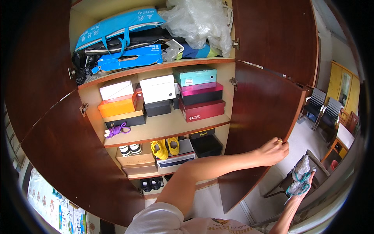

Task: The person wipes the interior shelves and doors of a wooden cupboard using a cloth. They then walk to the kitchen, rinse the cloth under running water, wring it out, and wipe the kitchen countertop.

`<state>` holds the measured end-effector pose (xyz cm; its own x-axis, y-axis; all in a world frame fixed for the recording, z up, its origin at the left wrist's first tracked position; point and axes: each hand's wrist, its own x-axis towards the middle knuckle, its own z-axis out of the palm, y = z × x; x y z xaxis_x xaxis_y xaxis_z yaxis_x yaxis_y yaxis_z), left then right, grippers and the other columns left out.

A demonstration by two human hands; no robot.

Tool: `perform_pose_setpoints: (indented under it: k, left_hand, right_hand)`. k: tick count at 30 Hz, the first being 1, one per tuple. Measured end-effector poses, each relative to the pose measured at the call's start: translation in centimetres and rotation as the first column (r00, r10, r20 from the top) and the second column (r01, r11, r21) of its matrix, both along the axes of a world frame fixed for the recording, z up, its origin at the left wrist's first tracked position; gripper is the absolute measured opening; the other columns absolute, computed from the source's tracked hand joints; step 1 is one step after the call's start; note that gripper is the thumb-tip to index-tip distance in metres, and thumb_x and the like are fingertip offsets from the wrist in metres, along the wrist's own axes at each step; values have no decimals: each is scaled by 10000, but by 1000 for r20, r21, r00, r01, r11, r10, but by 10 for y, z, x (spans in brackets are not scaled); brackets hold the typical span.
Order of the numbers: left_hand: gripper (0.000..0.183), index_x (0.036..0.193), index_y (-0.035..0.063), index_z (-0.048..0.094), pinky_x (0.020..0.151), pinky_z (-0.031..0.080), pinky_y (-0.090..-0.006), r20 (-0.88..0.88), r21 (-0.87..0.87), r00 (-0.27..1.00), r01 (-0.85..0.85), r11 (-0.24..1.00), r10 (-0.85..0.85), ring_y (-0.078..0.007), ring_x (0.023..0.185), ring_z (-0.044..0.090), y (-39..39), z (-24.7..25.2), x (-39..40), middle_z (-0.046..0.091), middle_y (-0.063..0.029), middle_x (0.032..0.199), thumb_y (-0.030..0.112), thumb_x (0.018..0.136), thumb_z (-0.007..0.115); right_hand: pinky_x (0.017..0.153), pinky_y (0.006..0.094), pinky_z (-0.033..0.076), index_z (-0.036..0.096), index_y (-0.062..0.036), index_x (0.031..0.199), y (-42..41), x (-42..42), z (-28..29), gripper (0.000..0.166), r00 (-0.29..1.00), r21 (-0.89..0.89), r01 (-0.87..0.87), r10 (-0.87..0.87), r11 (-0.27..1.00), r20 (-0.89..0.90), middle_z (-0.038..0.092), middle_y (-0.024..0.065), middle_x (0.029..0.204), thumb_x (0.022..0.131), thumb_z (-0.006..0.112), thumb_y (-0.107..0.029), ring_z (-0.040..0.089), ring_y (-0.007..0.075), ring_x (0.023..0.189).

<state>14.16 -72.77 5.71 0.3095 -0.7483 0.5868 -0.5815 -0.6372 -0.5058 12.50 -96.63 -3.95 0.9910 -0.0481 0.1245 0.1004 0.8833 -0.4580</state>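
My left hand (274,152), with a ring on one finger, reaches across to the right and grips the edge of a dark wooden cabinet door (260,117). Low at the right, my right hand (304,188) holds a bundle in clear plastic with teal edging (299,180); what is inside cannot be told. The cabinet before me stands open. Stacked shoe boxes (201,111) fill much of its middle shelf, beside a coiled purple cord (117,130). Below are yellow shoes (159,148) and black-and-white shoes (130,149) on boxes, and black shoes (151,184) at the bottom.
The top shelf holds a blue carry bag (117,27), a torn blue box (131,57) and crumpled clear plastic (198,23). Another door (70,163) stands open at the left. A dark-framed chair (283,184) is behind my right hand; more chairs (315,99) stand farther back.
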Motion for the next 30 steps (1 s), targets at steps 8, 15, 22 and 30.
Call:
perform_pose_setpoints:
  k: [8, 15, 22, 30]
  left_hand:
    - [217, 883, 72, 634, 616, 412, -266, 240, -219, 968, -15, 976, 69, -166, 689, 507, 124, -11, -91, 560, -42, 1014, 178, 694, 616]
    - [194, 895, 48, 638, 669, 464, -285, 152, -374, 925, -272, 887, 348, -194, 774, 580, 236, -17, -139, 604, -54, 1051, 71, 703, 629]
    - [154, 900, -11, 631, 776, 476, -293, -36, -740, 956, -221, 636, 291, -225, 879, 616, 328, -29, -122, 634, -96, 1019, 6, 754, 585]
    - [172, 937, -19, 632, 839, 457, -293, -71, -895, 991, -114, 432, 114, -186, 941, 595, 392, -41, -87, 633, -91, 1028, 0, 789, 546]
  right_hand:
    - [907, 361, 414, 436, 64, 1227, 39, 1, -1, 555, 934, 28, -262, 246, 965, 258, 546, 138, 1176, 901, 462, -385, 545, 251, 1013]
    - [869, 396, 462, 510, -8, 1149, 100, -15, 4, 413, 992, 113, -120, 113, 986, 64, 582, 135, 1114, 883, 519, -323, 580, 277, 974]
    - [927, 382, 425, 518, 38, 1117, 157, -40, -12, 440, 973, 182, -225, 229, 957, -3, 577, 155, 1118, 851, 570, -308, 566, 278, 1008]
    - [932, 391, 427, 458, 61, 1206, 152, -64, -18, 452, 982, 249, -136, 163, 959, -93, 561, 170, 1149, 906, 475, -276, 564, 299, 1023]
